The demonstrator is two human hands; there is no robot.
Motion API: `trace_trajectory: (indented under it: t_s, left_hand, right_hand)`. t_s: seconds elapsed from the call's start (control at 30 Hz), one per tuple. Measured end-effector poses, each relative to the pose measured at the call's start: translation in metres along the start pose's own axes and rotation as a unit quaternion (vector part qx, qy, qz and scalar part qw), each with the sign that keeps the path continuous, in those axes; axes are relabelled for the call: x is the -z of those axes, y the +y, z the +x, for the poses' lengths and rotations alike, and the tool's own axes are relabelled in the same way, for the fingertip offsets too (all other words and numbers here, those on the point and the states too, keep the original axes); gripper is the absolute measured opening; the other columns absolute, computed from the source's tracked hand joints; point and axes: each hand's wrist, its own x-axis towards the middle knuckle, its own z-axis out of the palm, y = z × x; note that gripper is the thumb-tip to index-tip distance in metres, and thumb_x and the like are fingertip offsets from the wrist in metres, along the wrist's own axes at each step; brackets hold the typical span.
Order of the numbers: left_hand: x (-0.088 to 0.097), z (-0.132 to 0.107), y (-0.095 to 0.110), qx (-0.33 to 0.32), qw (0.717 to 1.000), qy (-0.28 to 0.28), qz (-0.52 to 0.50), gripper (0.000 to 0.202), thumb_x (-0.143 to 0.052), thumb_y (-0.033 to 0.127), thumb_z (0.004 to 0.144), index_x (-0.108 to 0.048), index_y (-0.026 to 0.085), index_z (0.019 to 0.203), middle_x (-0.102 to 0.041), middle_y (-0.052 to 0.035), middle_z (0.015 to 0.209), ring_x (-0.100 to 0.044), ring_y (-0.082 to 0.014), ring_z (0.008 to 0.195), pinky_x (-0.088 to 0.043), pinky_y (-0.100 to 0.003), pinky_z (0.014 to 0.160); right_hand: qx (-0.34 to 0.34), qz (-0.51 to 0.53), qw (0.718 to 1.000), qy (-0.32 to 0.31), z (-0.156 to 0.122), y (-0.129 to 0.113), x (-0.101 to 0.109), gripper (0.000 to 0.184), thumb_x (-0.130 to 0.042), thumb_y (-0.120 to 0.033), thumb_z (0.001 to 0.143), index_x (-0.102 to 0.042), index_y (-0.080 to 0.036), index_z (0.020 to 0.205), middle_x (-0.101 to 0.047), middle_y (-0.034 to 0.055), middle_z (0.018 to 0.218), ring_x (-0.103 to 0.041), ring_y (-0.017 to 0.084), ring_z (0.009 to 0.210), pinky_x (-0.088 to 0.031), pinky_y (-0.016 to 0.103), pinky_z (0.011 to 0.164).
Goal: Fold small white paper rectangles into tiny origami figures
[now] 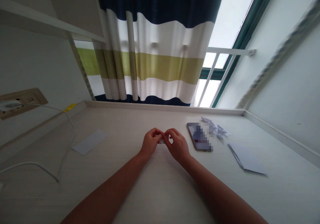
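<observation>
Both of my hands meet over the middle of the pale desk (160, 184), pinching a small piece of folded white paper (162, 140) between them. My left hand (151, 141) grips its left side with thumb and fingertips. From the other side, my right hand (178, 144) pinches the paper, thumb and forefinger forming a small loop. Most of the paper is hidden by my fingers, so its exact shape cannot be made out. To the right of my right hand lies a smartphone (197, 137), partly blurred out. Beyond it are several folded white paper pieces (220, 130).
A stack of white paper (247, 159) lies at the right, and a single white paper strip (90, 142) at the left. A white cable (67, 150) runs from a wall socket (23, 102) across the desk's left side. A raised rim (160, 107) borders the back, before a striped curtain (160, 64).
</observation>
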Motion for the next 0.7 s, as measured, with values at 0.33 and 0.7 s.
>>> trace_trajectory:
  t_s: [0.33, 0.7]
  left_hand:
    - [0.0001, 0.0006, -0.0013, 0.032, 0.997, -0.017, -0.068, 0.019, -0.059, 0.024, 0.062, -0.059, 0.016, 0.079, -0.061, 0.0001, 0.064, -0.058, -0.0111, 0.06, -0.046, -0.021, 0.053]
    - [0.0045, 0.0047, -0.0035, -0.024, 0.999, -0.029, -0.036, 0.022, -0.066, 0.028, 0.062, -0.057, 0.015, 0.076, -0.062, 0.0005, 0.063, -0.058, -0.0115, 0.06, -0.046, -0.023, 0.057]
  right_hand:
    - [0.02, 0.01, 1.0, 0.01, 0.0005, 0.0013, 0.002, 0.015, -0.045, -0.023, 0.082, -0.06, -0.021, 0.083, -0.06, 0.0058, 0.088, -0.056, 0.016, 0.073, -0.045, 0.028, 0.066]
    - [-0.067, 0.22, 0.973, 0.02, 0.0064, 0.0082, 0.0002, 0.012, -0.054, -0.022, 0.075, -0.062, -0.02, 0.083, -0.058, 0.0041, 0.081, -0.057, 0.014, 0.071, -0.05, 0.027, 0.061]
